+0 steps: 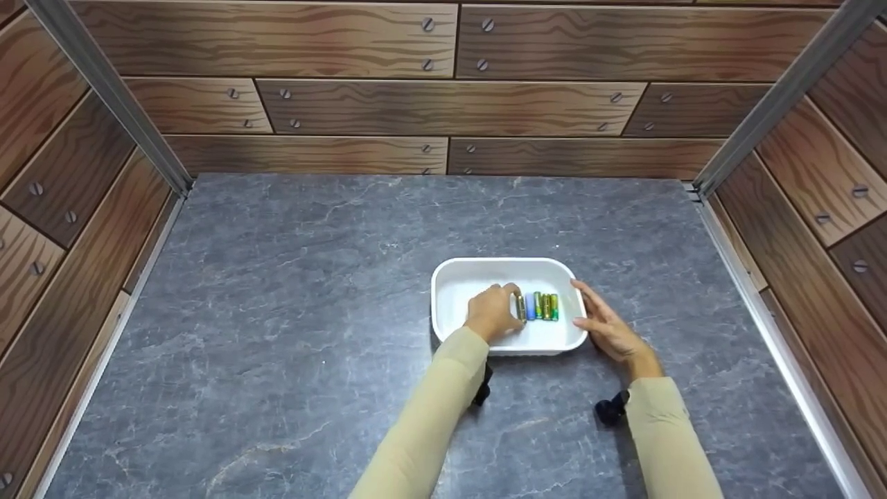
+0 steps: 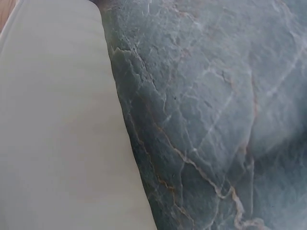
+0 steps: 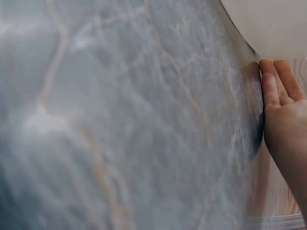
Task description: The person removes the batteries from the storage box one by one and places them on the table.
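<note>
A white plastic tub (image 1: 509, 338) sits on the grey marbled table, and several batteries (image 1: 546, 307) stand side by side in a row on its floor. My left hand (image 1: 493, 312) reaches inside from the front. Its thumb and forefinger pinch a dark, gold-ended battery (image 1: 521, 308) at the row's left end, right beside a blue battery (image 1: 531, 306). At the tub's right wall, my right hand (image 1: 606, 329) holds the rim, thumb and forefinger tips over it. Fairly straight fingers (image 3: 288, 79) lie against the tub's outside in the right wrist view.
The marbled table (image 1: 291, 333) spreads around the tub. Wood-patterned walls (image 1: 443, 104) with metal corner posts (image 1: 111, 97) enclose it at the back and both sides. Beige sleeves (image 1: 429, 416) cover both forearms, and a small black device (image 1: 611, 409) shows at the right wrist.
</note>
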`<state>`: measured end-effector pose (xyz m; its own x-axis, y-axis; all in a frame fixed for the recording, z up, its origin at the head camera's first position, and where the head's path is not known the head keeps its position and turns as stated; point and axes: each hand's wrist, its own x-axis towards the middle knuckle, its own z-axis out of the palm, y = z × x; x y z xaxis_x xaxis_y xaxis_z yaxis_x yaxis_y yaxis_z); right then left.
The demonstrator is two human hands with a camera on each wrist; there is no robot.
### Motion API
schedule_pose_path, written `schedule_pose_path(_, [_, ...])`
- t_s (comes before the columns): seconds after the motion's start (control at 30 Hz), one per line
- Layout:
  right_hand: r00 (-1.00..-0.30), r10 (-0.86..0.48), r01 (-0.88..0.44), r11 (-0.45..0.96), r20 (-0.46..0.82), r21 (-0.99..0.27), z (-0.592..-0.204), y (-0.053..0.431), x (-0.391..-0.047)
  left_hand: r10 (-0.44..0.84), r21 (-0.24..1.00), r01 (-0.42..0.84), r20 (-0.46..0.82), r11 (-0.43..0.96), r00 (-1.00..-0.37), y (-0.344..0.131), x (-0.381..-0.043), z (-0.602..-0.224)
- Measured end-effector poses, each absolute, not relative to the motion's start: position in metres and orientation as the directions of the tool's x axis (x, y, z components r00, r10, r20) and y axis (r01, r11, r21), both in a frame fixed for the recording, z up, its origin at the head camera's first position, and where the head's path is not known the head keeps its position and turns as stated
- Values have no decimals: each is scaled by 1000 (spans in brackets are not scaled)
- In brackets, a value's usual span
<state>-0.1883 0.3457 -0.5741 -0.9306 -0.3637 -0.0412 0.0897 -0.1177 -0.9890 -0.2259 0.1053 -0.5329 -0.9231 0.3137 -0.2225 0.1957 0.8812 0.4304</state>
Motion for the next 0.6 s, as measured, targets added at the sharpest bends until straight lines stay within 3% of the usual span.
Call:
schedule_pose_path(0.3, [-936, -343, 115, -96, -76, -989, -571, 344, -187, 357, 436, 233, -226, 869, -907, 102, -227, -516])
schedule_pose_path(0.6, [-933, -356, 95, -124, -45, -988, -571, 344, -186, 400, 437, 303, -148, 847, -904, 94, -225, -504])
